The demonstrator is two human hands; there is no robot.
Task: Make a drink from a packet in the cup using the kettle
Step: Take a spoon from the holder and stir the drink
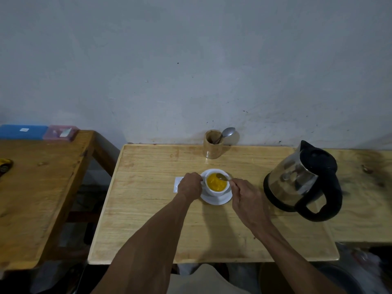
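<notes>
A white cup (220,190) full of orange-yellow drink stands on a white saucer (216,200) in the middle of the light wooden table (148,219). My left hand (189,186) grips the cup's left side at the handle. My right hand (244,195) pinches a spoon (222,177) whose bowl dips into the drink. A white packet (177,184) lies flat just left of the cup, partly hidden by my left hand. The steel kettle (301,181) with black handle and lid stands to the right, apart from the cup.
A wooden holder (212,145) with a second spoon (228,132) stands at the table's back edge by the wall. A darker wooden table (42,187) on the left carries a blue box (23,131) and a pink box (60,133).
</notes>
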